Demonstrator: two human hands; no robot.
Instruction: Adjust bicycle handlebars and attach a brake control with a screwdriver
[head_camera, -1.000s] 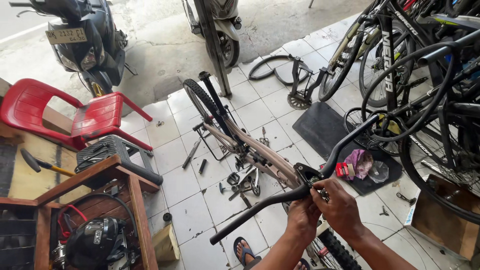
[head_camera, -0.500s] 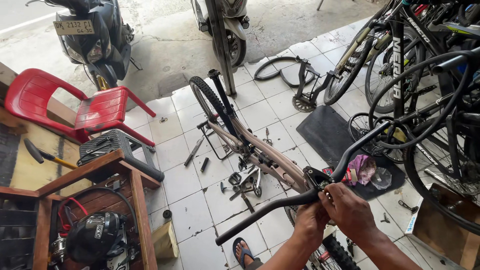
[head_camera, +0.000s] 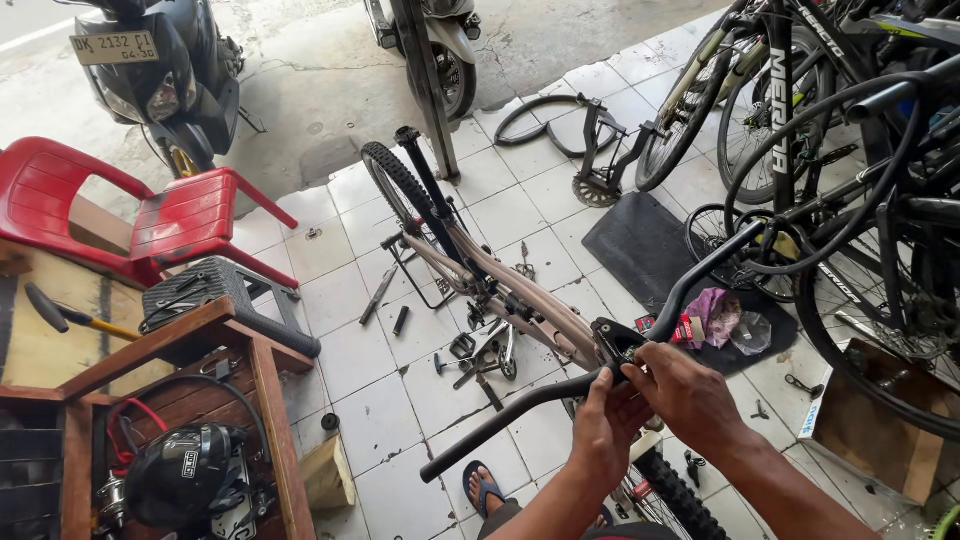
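1. So, starting at the far left: a red plastic chair (head_camera: 150, 215) stood by a wooden desk (head_camera: 190, 350), with a black helmet (head_camera: 185, 475) tucked underneath. None of that was near the hands.

2. Middle of the floor: a tan bike frame (head_camera: 510, 290) lay tilted on the white tiles, rear wheel (head_camera: 395, 180) pointing away toward the street, and small loose parts (head_camera: 480, 355) were scattered just beside it.

3. The black handlebar (head_camera: 600, 375) was the thing in hand. Its long axis ran diagonally, low-left end near the sandalled foot (head_camera: 482, 487), high-right end rising toward the parked bicycles (head_camera: 850, 150). The stem clamp (head_camera: 615, 340) sat at its middle, just above both hands.

4. The left hand (head_camera: 605, 430) was wrapped around the bar just below the clamp, fingers closed on it from underneath.

5. The right hand (head_camera: 690, 395) sat right next to it, on the clamp side, fingers curled over the bar and touching the clamp. It was the nearer of the two to the clamp, though exactly what the fingertips pinched was hidden.

6. Compared with half a second back: the bar kept about the same slant, both hands stayed clamped at the centre, and the view had tipped down a little, so the motorbikes (head_camera: 150, 70) up top sat higher in the picture.
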